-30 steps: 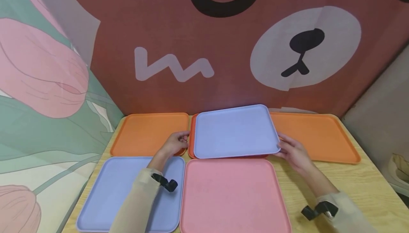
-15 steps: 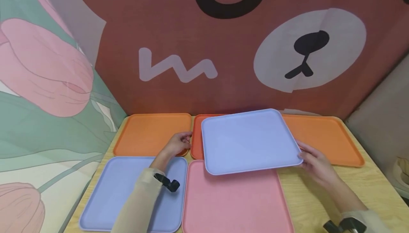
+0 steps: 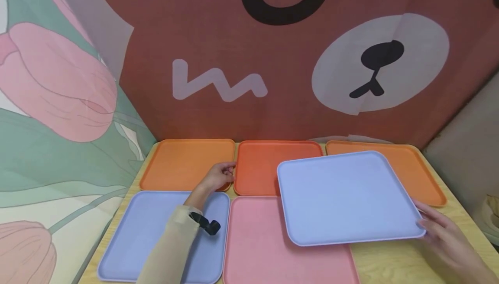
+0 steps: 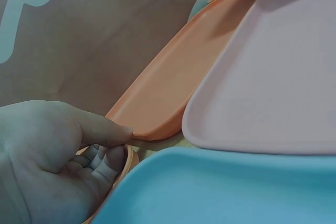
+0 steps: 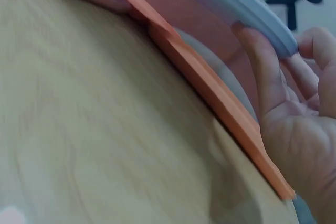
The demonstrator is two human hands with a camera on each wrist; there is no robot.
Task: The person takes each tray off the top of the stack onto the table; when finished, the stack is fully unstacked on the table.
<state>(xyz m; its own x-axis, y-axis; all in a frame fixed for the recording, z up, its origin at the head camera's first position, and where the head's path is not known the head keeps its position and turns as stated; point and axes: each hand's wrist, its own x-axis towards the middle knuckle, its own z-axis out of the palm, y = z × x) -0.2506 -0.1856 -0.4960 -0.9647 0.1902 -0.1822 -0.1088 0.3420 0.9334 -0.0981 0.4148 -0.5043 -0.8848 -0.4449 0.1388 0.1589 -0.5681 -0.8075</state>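
Observation:
My right hand (image 3: pixel 448 236) pinches a light-blue tray (image 3: pixel 347 197) by its near right corner. That tray is tilted and raised above the pink tray (image 3: pixel 280 240). In the right wrist view, fingers and thumb grip the tray's rim (image 5: pixel 281 38). My left hand (image 3: pixel 216 175) is at the gap between the left orange tray (image 3: pixel 183 162) and the red tray (image 3: pixel 261 167). In the left wrist view, one fingertip (image 4: pixel 125 130) touches the red tray's corner and other fingers curl by the orange rim. Whether they pinch a rim is unclear.
Another light-blue tray (image 3: pixel 136 232) lies front left, under my left forearm. A second orange tray (image 3: pixel 405 162) is back right, partly covered by the raised tray. The wooden table (image 3: pixel 390 262) ends at a wall (image 3: pixel 218 119) printed with a bear.
My right hand has lifted the light-blue tray off the red tray and carried it right and towards me. The red tray is now uncovered. The left hand has stayed in place.

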